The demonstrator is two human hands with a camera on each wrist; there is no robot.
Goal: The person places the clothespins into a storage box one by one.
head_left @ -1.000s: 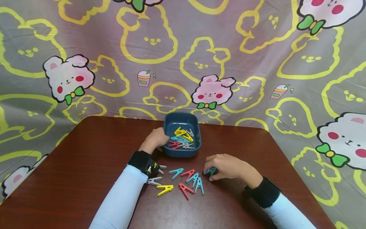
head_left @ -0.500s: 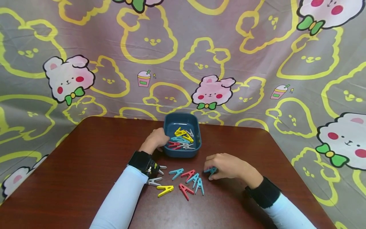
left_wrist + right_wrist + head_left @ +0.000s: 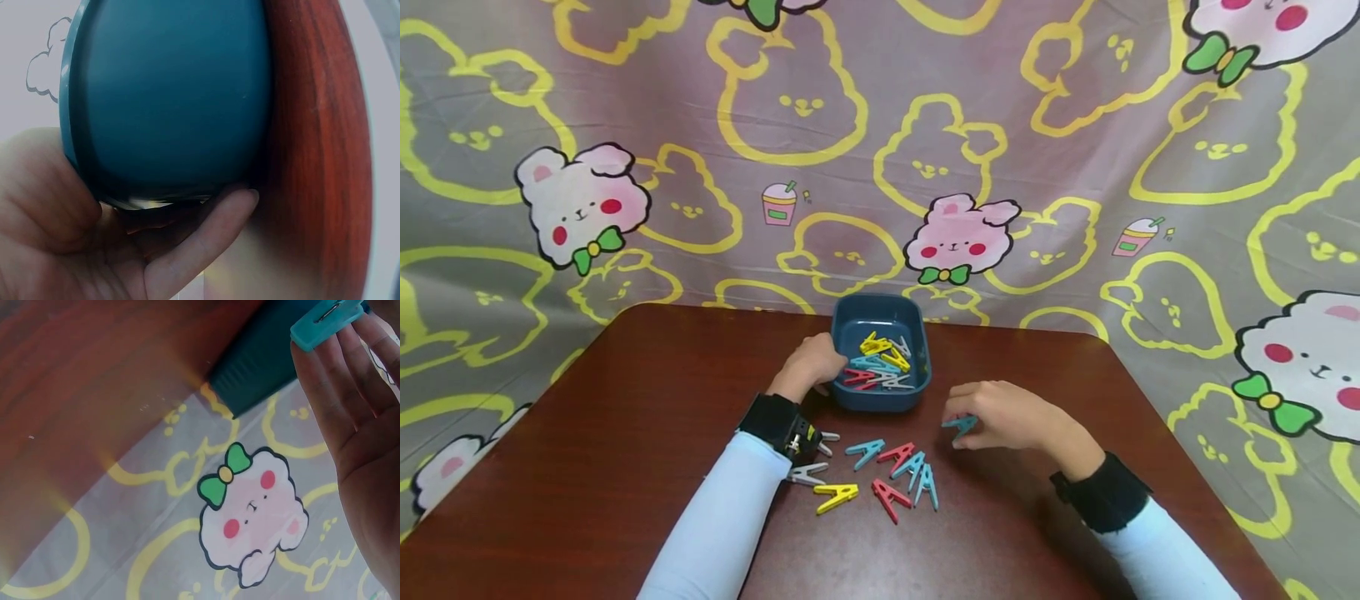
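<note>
My left hand [image 3: 811, 364] grips the left side of a dark blue plastic bin [image 3: 880, 402] at the back of the table. In the left wrist view its fingers [image 3: 200, 240] lie against the bin's outer wall [image 3: 175, 94]. Several yellow, blue, red and grey clothespins lie inside the bin. Right of the bin's front, my right hand [image 3: 1007, 414] pinches a blue clothespin [image 3: 959, 424] between thumb and fingers. The right wrist view shows that clothespin's end [image 3: 328, 324] at the fingertips, with the bin behind it; the thumb is mostly hidden there.
Loose clothespins lie in front of the bin: a yellow one [image 3: 837, 497], red ones [image 3: 891, 500], blue ones [image 3: 867, 452] and grey ones [image 3: 807, 474] partly behind the left wrist. A patterned cloth [image 3: 842, 125] hangs behind the brown table [image 3: 625, 400].
My right hand has risen and moved slightly away from me, taking the blue clothespin with it. The left hand and the bin stay in place.
</note>
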